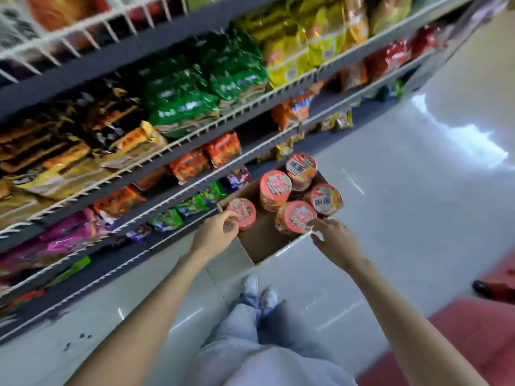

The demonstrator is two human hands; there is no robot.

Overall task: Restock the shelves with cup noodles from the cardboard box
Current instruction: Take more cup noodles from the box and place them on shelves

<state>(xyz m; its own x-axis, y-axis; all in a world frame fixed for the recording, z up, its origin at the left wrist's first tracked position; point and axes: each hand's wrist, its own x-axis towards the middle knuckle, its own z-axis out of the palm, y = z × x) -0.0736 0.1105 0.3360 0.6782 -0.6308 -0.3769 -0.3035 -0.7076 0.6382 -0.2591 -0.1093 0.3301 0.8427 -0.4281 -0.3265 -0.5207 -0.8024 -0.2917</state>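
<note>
An open cardboard box (260,243) stands on the floor beside the bottom shelf. Inside it are several red-lidded cup noodles, some stacked. My left hand (216,234) hovers at the near-left cup (243,211), its fingers loosely curled by the cup's rim, and I cannot see a firm hold. My right hand (333,240) reaches over the box's near-right edge. Its spread fingers and thumb sit at the side of the front cup (295,217).
Grey shelves (172,196) with white wire rails run along the left, filled with packets of noodles and snacks. The glossy tiled floor (404,207) stretches right of the box. My feet (259,291) stand just behind it. A red mat (473,338) lies at the lower right.
</note>
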